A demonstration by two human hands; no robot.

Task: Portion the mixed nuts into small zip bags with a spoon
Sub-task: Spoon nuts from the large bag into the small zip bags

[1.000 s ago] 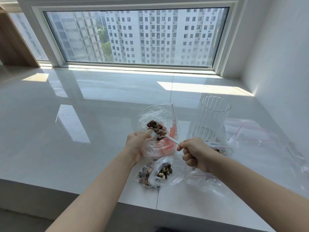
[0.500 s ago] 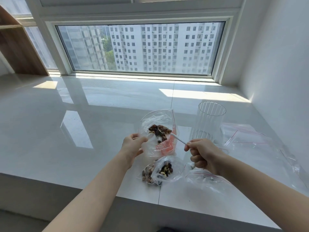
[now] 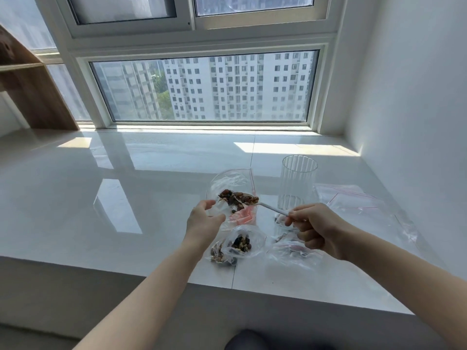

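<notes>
Right hand [image 3: 314,229] pinches the handle of a white spoon [image 3: 271,208], its bowl resting loaded among the mixed nuts [image 3: 238,197] in the big clear bag [image 3: 231,184] just beyond the left hand [image 3: 203,221], which cups that bag's near side with curled fingers to hold its mouth wide. Just below the left hand two small zip bags [image 3: 243,245] already hold nuts and lie on the desk [image 3: 101,223]; under the right hand another small bag [image 3: 294,251] seems to hold a few, though that is hard to tell. Beyond the right hand lie flat empty bags [image 3: 351,200] beside a ribbed glass [image 3: 297,185], so I judge the job partly done, with more portions left. Against the earlier frame, the spoon sits at the right edge of the nut pile rather than buried in it, and the left fingers have loosened from a firm pinch on the bag's rim.
</notes>
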